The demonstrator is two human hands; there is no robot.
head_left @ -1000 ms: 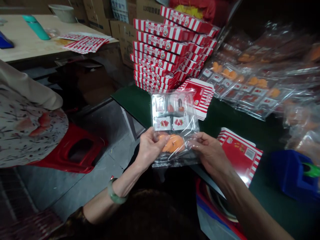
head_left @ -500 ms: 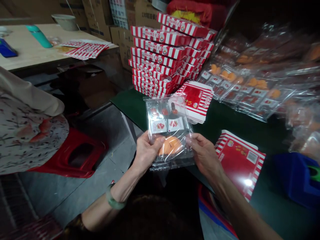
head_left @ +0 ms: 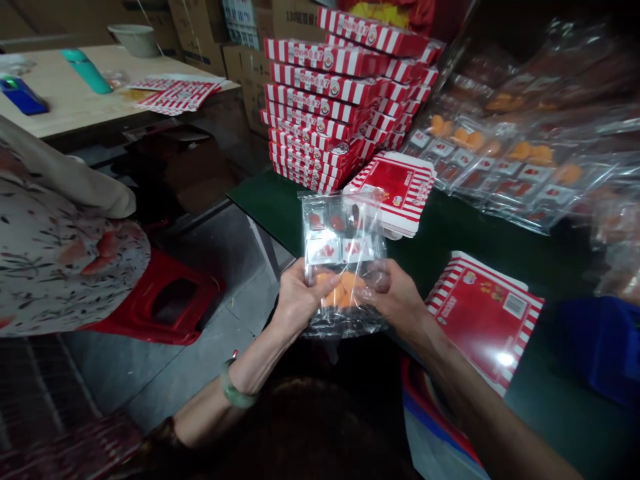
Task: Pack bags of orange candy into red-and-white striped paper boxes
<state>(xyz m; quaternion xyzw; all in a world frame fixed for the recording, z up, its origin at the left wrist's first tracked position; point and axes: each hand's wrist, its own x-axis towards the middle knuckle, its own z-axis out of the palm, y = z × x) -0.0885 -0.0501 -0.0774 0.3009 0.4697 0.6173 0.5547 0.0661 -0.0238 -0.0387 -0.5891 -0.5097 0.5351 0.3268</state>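
Observation:
Between my two hands is a clear plastic bag (head_left: pixel 345 257) with orange pieces at its lower end and small printed packets above them. My left hand (head_left: pixel 299 293) pinches its left side, thumb over the orange pieces. On the right side, my right hand (head_left: pixel 397 293) grips the bag, its thumb also on the front. Just beyond the bag lies a stack of red-and-white striped cards (head_left: pixel 393 190) on the green table (head_left: pixel 270 207). Another pile of striped cards (head_left: pixel 485 313) is beside my right forearm.
Striped flat boxes (head_left: pixel 320 113) rise in a tall stack at the back. Many filled clear bags (head_left: pixel 500 160) cover the right rear. A blue holder (head_left: pixel 600 340) sits at the right. To the left are a person in a floral garment (head_left: pixel 65 260), a red stool (head_left: pixel 175 300) and a wooden table (head_left: pixel 45 73).
My right thumb and fingers have moved inward over the front of the bag. The bag stays in both hands, and the whole view has shifted slightly.

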